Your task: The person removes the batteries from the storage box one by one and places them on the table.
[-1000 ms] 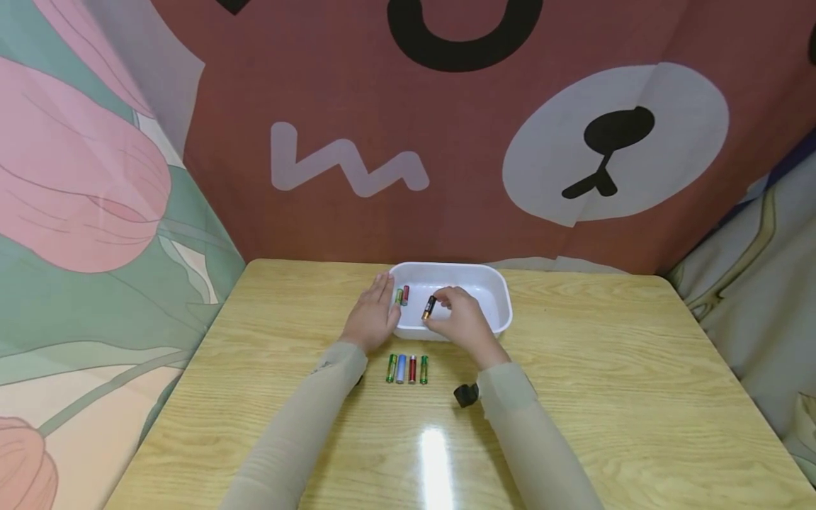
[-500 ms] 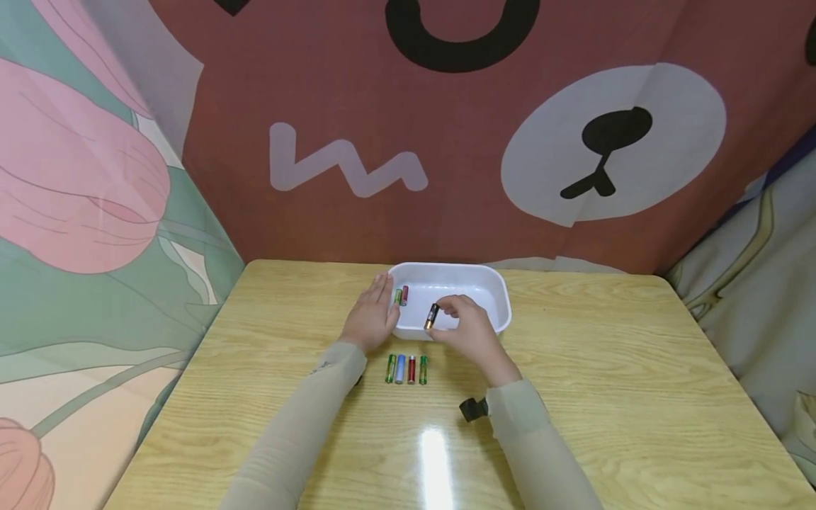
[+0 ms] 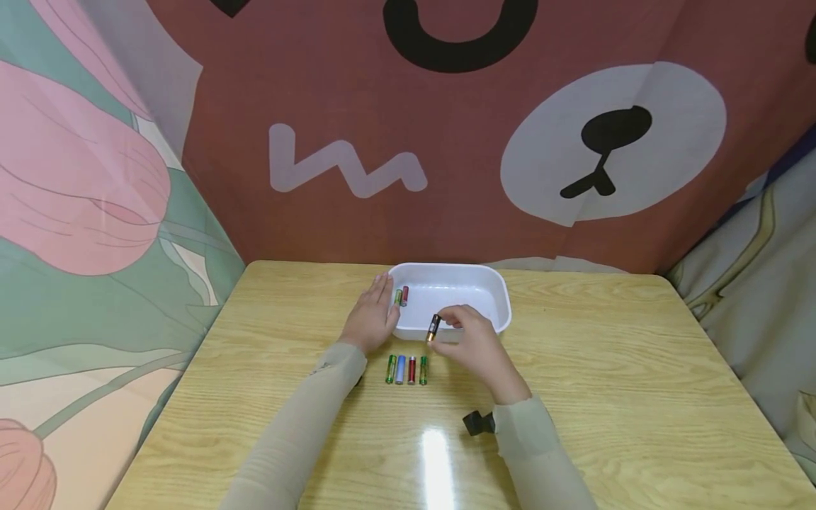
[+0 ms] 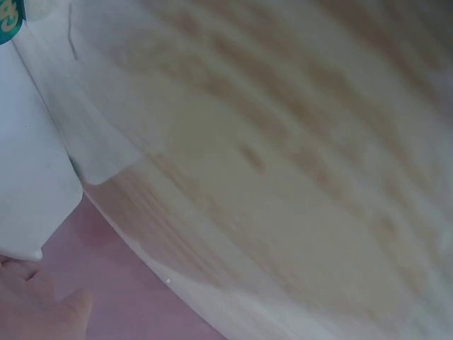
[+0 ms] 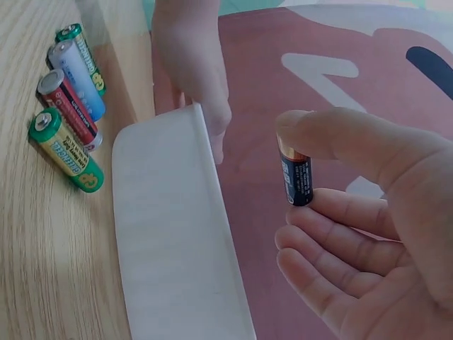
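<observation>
Presumably steadying the white plastic tray (image 3: 468, 289) from nine o'clock, the left hand (image 3: 370, 316) lies straight-fingered while the right hand (image 3: 474, 348) pinches a black-and-gold battery (image 3: 433, 327) end to end.

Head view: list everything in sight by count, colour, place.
Table: one, yellowish, centre.
Container: one, white, on the table.
Row batteries: four, green, blue, red, green, before the container.
Inside batteries: two, green and red, container's left end.
Held battery: one, black and gold, in right hand.
Bear cloth: one, reddish brown, behind.
Flower cloth: one, pink and green, left.
Side cloth: one, pale, right.
Wrist device: one clear, black, right wrist.
Sleeves: two, beige, forearms.
Left hand: one, bare, container's left.
Right hand: one, bare, holding battery.
</observation>
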Demonstrator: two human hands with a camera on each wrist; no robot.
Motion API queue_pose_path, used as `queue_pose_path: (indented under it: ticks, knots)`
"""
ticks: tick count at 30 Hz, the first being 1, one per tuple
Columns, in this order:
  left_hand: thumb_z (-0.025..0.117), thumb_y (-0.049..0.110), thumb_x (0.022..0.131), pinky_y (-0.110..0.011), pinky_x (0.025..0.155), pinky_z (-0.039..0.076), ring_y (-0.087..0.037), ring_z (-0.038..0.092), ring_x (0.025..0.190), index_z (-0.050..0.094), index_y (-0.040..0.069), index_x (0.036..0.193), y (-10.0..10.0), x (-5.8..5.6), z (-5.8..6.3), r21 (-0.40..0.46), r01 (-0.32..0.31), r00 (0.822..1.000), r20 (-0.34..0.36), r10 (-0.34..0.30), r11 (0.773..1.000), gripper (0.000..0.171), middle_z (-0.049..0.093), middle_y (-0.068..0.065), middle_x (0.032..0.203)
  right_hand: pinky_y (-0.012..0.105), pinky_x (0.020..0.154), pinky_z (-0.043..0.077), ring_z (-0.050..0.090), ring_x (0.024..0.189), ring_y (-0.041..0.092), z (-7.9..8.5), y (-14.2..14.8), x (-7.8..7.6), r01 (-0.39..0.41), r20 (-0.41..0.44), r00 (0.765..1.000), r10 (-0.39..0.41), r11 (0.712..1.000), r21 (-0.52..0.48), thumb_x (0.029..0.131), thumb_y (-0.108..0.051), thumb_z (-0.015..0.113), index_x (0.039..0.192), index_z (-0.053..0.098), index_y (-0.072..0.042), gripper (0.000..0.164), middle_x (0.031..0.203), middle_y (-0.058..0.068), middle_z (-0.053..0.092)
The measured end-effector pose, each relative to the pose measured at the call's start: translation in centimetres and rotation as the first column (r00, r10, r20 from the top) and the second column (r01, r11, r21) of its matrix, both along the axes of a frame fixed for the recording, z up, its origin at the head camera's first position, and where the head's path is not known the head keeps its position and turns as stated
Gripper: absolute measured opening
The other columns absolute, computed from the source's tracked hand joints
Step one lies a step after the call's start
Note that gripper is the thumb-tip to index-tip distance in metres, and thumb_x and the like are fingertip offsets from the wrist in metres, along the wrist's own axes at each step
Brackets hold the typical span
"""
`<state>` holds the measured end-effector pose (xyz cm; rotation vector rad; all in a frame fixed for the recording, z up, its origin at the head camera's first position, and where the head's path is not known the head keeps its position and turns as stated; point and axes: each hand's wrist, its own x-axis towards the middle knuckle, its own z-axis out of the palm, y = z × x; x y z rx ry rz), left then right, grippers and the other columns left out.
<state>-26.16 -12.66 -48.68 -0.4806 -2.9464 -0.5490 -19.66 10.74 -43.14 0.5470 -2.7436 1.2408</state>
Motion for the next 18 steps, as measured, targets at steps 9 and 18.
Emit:
queue_pose_path:
  ticks: [9, 18]
  knots:
    - [0.039, 0.031, 0.107, -0.049, 0.123, 0.024, -0.028, 0.013, 0.155, 0.017, 0.001, 0.161, 0.1, -0.2, -0.3, -0.003, -0.004, 1.0, 0.002, 0.004, 1.0, 0.066, 0.018, -0.015, 0.168, 0.048, 0.094, 0.056, 0.066, 0.104, 0.037, -0.1, 0.3, 1.0, -0.038, -0.03, 0.999, 0.037, 0.999, -0.008, 0.075, -0.015, 0.09, 0.12, 0.067, -0.001, 0.052, 0.112, 0.016, 0.067]
    - [0.037, 0.031, 0.107, -0.05, 0.124, 0.023, -0.029, 0.013, 0.155, 0.017, 0.0, 0.161, 0.1, 0.0, -0.1, -0.005, 0.001, 1.0, 0.001, -0.001, 1.0, 0.065, 0.019, -0.016, 0.167, 0.045, 0.096, 0.055, 0.065, 0.105, 0.03, -0.6, 0.5, 1.3, -0.089, 0.016, 0.996, 0.089, 0.994, 0.055, 0.075, -0.015, 0.09, 0.119, 0.068, -0.002, 0.051, 0.114, 0.011, 0.068]
